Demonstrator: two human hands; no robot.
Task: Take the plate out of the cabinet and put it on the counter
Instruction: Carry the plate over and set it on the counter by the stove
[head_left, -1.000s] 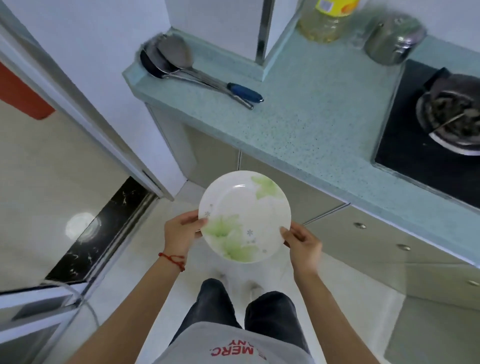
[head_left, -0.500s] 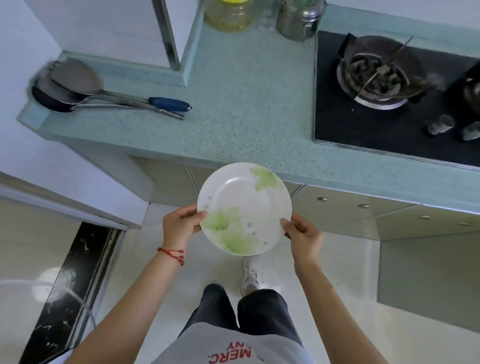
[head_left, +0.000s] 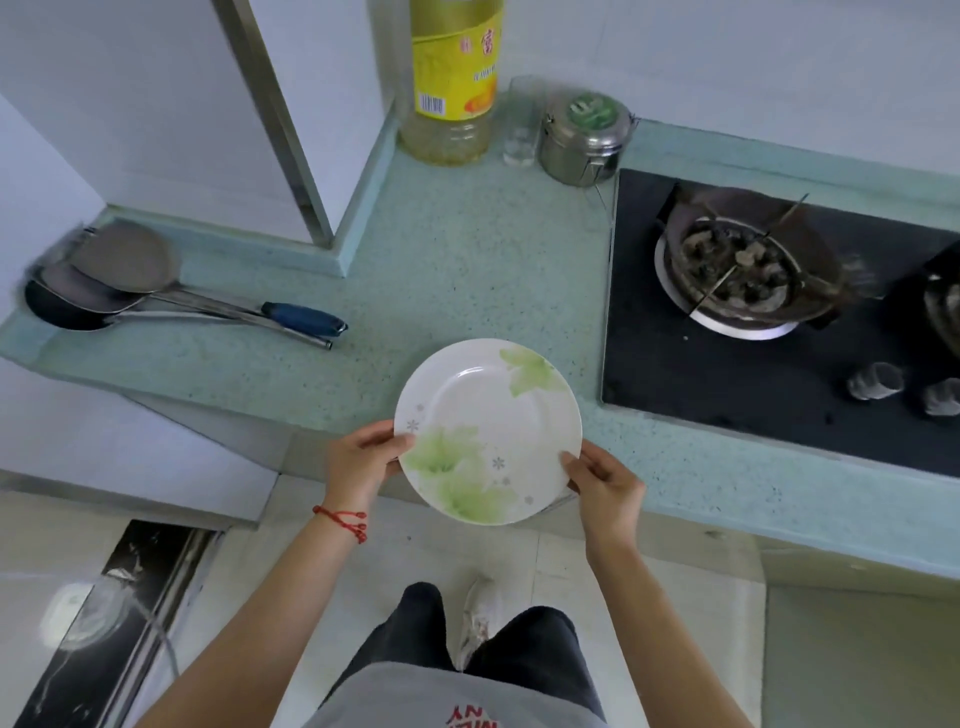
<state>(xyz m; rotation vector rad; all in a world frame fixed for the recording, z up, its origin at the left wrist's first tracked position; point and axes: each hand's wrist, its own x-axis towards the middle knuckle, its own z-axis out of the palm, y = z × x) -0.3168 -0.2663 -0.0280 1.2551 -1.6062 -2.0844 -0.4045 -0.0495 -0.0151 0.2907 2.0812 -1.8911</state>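
Plate out of the cabinet, not yet set down.

Gripped at opposite rims by left hand (head_left: 363, 462) and right hand (head_left: 605, 486), fingers closed on the round white ceramic plate with green leaf print (head_left: 487, 430); held over the near edge of the speckled pale-green stone counter (head_left: 467, 270). Bare surface just beyond; lowering remains.

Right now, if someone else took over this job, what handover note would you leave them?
Left hand: grips the plate's left rim.
Right hand: grips the plate's right rim.
Plate: white with green leaves, empty, held level, far half over the counter's front edge, near half over the floor.
Counter: bare patch just ahead of the plate, between the ladles and the stove.
Done: plate is out of the cabinet.
Left: set it down on the bare patch and let go.
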